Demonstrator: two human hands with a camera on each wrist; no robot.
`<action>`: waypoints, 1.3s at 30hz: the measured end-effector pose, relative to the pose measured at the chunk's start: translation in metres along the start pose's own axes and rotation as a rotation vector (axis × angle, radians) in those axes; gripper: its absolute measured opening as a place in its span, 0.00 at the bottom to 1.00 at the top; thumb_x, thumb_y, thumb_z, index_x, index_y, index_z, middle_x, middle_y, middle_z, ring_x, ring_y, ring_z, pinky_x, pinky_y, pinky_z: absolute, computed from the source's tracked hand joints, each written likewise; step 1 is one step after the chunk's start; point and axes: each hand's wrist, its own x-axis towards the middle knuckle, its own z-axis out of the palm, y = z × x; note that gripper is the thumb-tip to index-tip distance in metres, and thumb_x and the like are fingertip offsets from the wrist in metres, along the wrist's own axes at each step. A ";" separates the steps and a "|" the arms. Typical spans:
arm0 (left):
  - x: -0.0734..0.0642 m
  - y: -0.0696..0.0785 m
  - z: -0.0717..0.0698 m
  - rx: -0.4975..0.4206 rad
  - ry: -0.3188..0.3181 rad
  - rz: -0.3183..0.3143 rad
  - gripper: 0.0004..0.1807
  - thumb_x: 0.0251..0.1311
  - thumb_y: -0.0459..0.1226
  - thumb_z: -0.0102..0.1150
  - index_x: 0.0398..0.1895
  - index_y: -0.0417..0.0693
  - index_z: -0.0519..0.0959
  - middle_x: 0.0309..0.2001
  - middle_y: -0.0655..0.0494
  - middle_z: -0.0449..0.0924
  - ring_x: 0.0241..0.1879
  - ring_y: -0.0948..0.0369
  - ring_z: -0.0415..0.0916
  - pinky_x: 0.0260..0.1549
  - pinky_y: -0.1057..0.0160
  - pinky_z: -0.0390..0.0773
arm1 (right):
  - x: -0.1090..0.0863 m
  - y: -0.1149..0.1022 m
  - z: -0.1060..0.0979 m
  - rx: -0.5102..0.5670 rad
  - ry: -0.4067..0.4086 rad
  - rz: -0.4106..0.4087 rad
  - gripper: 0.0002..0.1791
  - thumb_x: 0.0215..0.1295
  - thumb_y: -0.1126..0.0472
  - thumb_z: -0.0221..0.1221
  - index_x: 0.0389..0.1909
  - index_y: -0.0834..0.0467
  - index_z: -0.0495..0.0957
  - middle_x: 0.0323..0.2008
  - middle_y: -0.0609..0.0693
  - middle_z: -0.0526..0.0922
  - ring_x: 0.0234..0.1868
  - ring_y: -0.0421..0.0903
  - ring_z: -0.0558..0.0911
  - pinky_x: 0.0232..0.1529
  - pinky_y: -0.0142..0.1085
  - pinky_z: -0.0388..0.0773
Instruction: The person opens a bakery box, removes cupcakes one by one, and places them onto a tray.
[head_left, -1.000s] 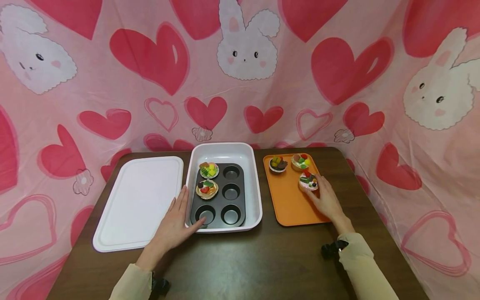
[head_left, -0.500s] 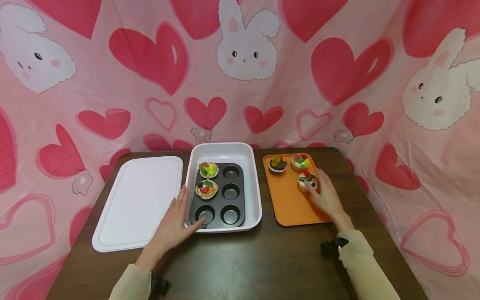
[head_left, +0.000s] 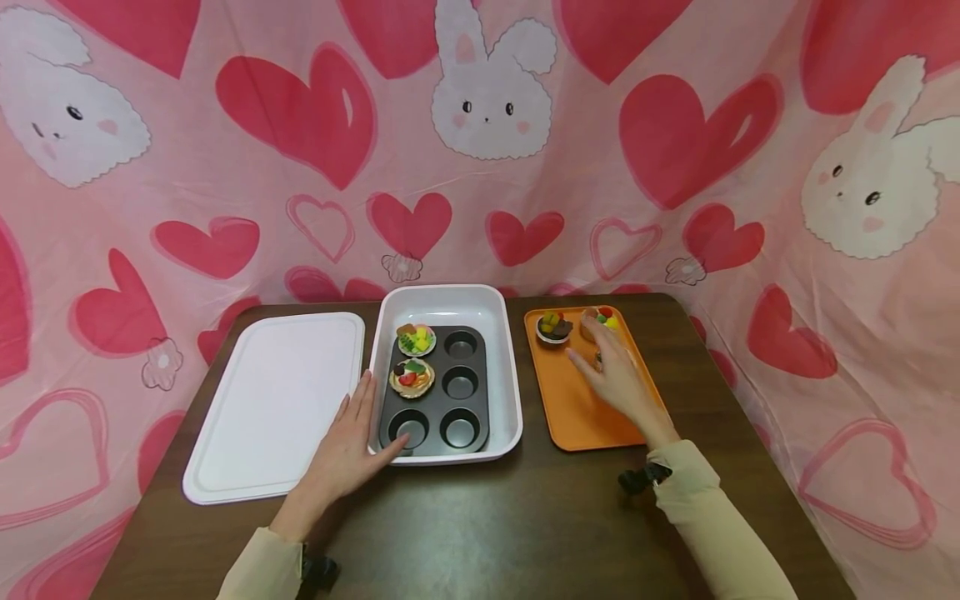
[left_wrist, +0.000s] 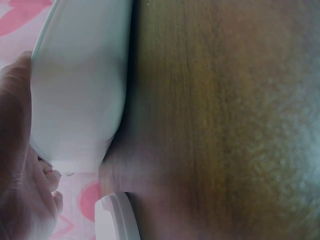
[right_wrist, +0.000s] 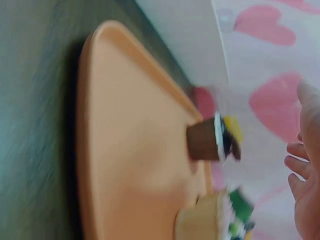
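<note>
My left hand [head_left: 341, 454] rests at the near left corner of a white tub [head_left: 517, 392], fingers and thumb spread along its rim. Inside the tub lies a dark muffin tin [head_left: 437, 408] with two toy fruit tarts [head_left: 412, 378] in its left column. Over the orange tray [head_left: 573, 417] hovers my right hand [head_left: 626, 383], fingers extended and nothing held. Beneath it, a cream-topped toy cupcake [right_wrist: 202, 220] is mostly hidden in the head view. Toward the tray's far edge stand a chocolate cupcake [head_left: 554, 329] and a fruit-topped cupcake [head_left: 606, 318], partly covered by the fingers.
A white rectangular board [head_left: 277, 408] lies left of the tub. Everything stands on a dark wooden table [head_left: 480, 533]. A pink cloth [head_left: 555, 192] with hearts and rabbits hangs behind and at both sides.
My right hand has come off the near cupcake and moved up and left over the tray; that cupcake remains on the tray. My left hand has stayed at the tub.
</note>
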 end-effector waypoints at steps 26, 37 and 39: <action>-0.001 0.000 0.001 0.012 0.009 0.001 0.66 0.64 0.64 0.68 0.91 0.41 0.42 0.92 0.41 0.41 0.90 0.39 0.48 0.87 0.34 0.51 | 0.048 -0.082 0.068 0.061 -0.238 -0.101 0.46 0.73 0.47 0.71 0.84 0.59 0.63 0.83 0.62 0.68 0.82 0.65 0.70 0.83 0.63 0.68; -0.001 0.000 0.000 0.011 0.008 0.005 0.66 0.64 0.64 0.68 0.91 0.40 0.43 0.92 0.40 0.41 0.90 0.39 0.47 0.87 0.34 0.51 | 0.065 -0.100 0.090 0.047 -0.313 -0.085 0.49 0.70 0.44 0.74 0.85 0.56 0.64 0.82 0.59 0.70 0.82 0.61 0.72 0.83 0.61 0.69; -0.001 0.000 0.000 0.014 0.009 0.008 0.66 0.64 0.64 0.67 0.91 0.40 0.43 0.92 0.40 0.41 0.90 0.39 0.47 0.87 0.34 0.51 | 0.069 -0.103 0.093 0.052 -0.326 -0.078 0.48 0.70 0.45 0.74 0.85 0.56 0.64 0.82 0.59 0.70 0.82 0.60 0.72 0.83 0.60 0.69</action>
